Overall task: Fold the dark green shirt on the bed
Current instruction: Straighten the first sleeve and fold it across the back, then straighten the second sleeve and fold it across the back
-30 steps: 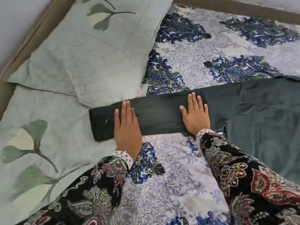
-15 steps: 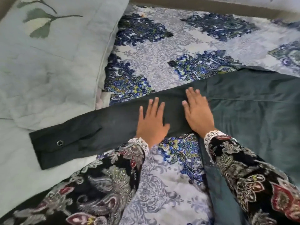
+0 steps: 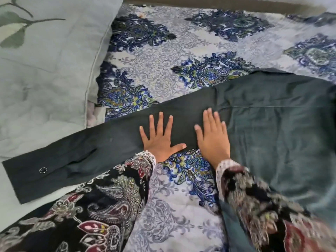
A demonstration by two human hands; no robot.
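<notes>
At far left, pale grey-green pillow (image 3: 45, 84) with leaf print, overlapping the patterned blue-and-white bedspread (image 3: 163, 73) along its stitched edge. Below it, cuff (image 3: 27, 180) of the dark green shirt (image 3: 272, 124), lying flat over the pillow area, with one round snap button (image 3: 43, 170) near its end. Running rightward and slightly upward from the cuff, long sleeve (image 3: 112, 135) spread straight across the bedspread, lightly creased near the cuff. Midway along the sleeve, left hand (image 3: 160, 140), palm down, fingers (image 3: 160, 122) splayed and flat on the cloth, thumb reaching right along the sleeve's near edge; nothing gripped. Behind the wrist, dark floral sleeve (image 3: 101, 202) with a white lace trim, filling the lower left. Between the two hands, a narrow strip of bare green sleeve cloth, hands apart and not touching. Just beside, right hand (image 3: 212, 140), palm down, fingers together and extended, pressed flat where sleeve joins body of the shirt; also not gripping. Right forearm in matching floral cloth (image 3: 263, 206), blurred, crossing the lower right. At right, shirt body spread broadly on the bedspread, a faint seam line running across its upper part, near edge trailing toward the bottom of the view. Along the top, brown bed frame edge (image 3: 218, 2).
</notes>
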